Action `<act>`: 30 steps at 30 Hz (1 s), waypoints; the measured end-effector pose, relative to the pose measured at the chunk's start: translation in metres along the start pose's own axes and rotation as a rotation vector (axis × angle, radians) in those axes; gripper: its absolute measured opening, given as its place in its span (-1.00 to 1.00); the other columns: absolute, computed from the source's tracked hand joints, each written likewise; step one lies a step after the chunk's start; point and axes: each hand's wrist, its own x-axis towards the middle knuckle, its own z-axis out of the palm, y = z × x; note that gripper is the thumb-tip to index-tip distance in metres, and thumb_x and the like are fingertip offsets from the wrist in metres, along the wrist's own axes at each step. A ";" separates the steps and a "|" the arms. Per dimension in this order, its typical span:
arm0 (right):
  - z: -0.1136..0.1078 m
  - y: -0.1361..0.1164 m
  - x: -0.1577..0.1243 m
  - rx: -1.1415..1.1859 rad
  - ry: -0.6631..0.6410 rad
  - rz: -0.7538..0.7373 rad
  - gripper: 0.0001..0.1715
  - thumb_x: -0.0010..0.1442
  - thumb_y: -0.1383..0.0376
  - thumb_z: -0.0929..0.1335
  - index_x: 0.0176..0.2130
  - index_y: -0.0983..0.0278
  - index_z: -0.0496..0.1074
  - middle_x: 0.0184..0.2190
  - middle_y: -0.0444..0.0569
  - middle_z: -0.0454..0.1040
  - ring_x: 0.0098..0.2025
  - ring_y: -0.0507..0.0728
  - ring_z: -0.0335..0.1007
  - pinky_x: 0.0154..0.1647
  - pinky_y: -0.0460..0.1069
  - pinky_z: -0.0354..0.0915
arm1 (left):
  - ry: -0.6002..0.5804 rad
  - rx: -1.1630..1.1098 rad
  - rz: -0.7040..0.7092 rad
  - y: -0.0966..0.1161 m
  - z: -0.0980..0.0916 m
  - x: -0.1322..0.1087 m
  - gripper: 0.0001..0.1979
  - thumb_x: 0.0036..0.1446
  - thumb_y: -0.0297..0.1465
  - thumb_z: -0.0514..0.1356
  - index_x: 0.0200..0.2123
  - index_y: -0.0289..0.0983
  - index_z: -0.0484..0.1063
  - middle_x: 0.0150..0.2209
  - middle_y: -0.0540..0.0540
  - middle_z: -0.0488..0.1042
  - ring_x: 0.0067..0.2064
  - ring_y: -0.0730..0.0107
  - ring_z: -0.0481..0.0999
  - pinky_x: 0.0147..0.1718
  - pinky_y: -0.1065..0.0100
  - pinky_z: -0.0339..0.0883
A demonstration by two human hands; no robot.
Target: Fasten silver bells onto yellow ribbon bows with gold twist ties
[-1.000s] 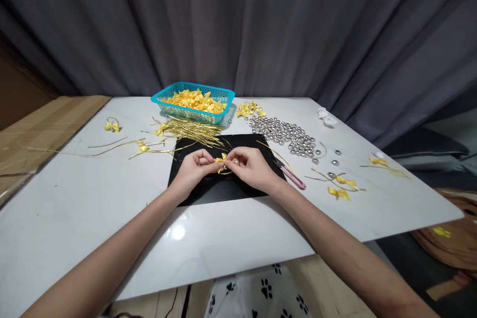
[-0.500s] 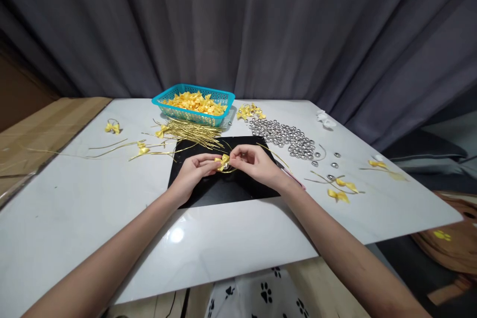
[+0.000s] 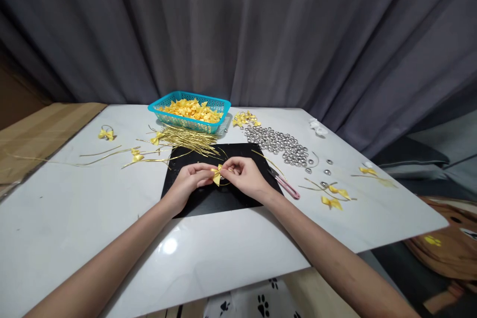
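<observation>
Over the black mat (image 3: 208, 203), my left hand (image 3: 188, 184) pinches one side of a yellow ribbon bow (image 3: 216, 176). My right hand (image 3: 244, 175) closes its fingertips on the bow's other side. A thin gold cord loops just below the bow, between the two hands, and something small and silvery shows at the bow's edge. Behind the hands lies a bundle of gold cords (image 3: 190, 139), its near ends reaching onto the mat. A pink-handled cutter (image 3: 288, 189) rests at the mat's right edge, by my right wrist.
A blue basket (image 3: 223, 117) of yellow bows stands at the back. Silver, bead-like pieces (image 3: 276, 140) are heaped right of centre. Finished-looking bows with cords (image 3: 244, 118) sit behind them. Loose bows and cords lie left (image 3: 137, 155) and right (image 3: 331, 202). A grey curtain (image 3: 208, 30) hangs behind the table.
The view has shifted slightly, so the table sits lower and further left. The bow has turned more upright between my fingers. The pink-handled cutter, mostly covered before, now shows beside my right wrist.
</observation>
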 end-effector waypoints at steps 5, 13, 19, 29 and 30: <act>0.002 -0.005 -0.001 0.020 0.037 0.027 -0.88 -0.09 0.33 0.35 -0.57 0.36 0.37 -0.70 -0.22 0.19 -0.63 -0.09 -0.05 -0.62 -0.14 -0.08 | 0.021 0.019 0.018 -0.003 0.000 0.001 -0.77 -0.24 -0.37 0.39 -0.42 -0.33 0.55 -0.42 -0.04 0.55 -0.35 0.50 0.47 -0.26 0.49 0.32; 0.000 0.001 0.001 0.005 0.035 -0.005 -0.86 -0.10 0.31 0.40 -0.56 0.38 0.42 -0.70 -0.20 0.22 -0.63 -0.10 -0.02 -0.63 -0.14 -0.07 | 0.049 0.079 0.040 -0.005 -0.002 0.002 -0.73 -0.26 -0.37 0.40 -0.41 -0.34 0.53 -0.46 -0.07 0.56 -0.37 0.46 0.48 -0.32 0.47 0.32; -0.009 0.007 0.005 0.014 -0.073 -0.014 -0.79 -0.10 0.26 0.42 -0.50 0.41 0.49 -0.66 -0.14 0.32 -0.61 -0.07 0.10 -0.59 -0.13 0.01 | 0.054 0.133 0.034 -0.002 -0.002 0.002 -0.71 -0.25 -0.36 0.40 -0.38 -0.36 0.54 -0.42 -0.11 0.58 -0.36 0.43 0.51 -0.31 0.45 0.33; -0.015 0.003 0.006 -0.050 -0.140 -0.003 -0.82 -0.09 0.29 0.43 -0.53 0.40 0.47 -0.65 -0.14 0.34 -0.60 -0.07 0.15 -0.59 -0.14 0.05 | 0.101 0.194 0.021 0.004 0.004 -0.001 -0.80 -0.28 -0.44 0.38 -0.46 -0.35 0.55 -0.53 -0.03 0.56 -0.49 0.55 0.45 -0.43 0.53 0.29; -0.015 0.002 0.006 -0.050 -0.149 -0.007 -0.83 -0.09 0.30 0.43 -0.53 0.40 0.46 -0.66 -0.15 0.32 -0.60 -0.08 0.13 -0.59 -0.15 0.04 | 0.100 0.199 0.023 0.003 0.004 -0.001 -0.80 -0.28 -0.45 0.38 -0.46 -0.35 0.55 -0.53 -0.03 0.56 -0.49 0.55 0.45 -0.43 0.53 0.29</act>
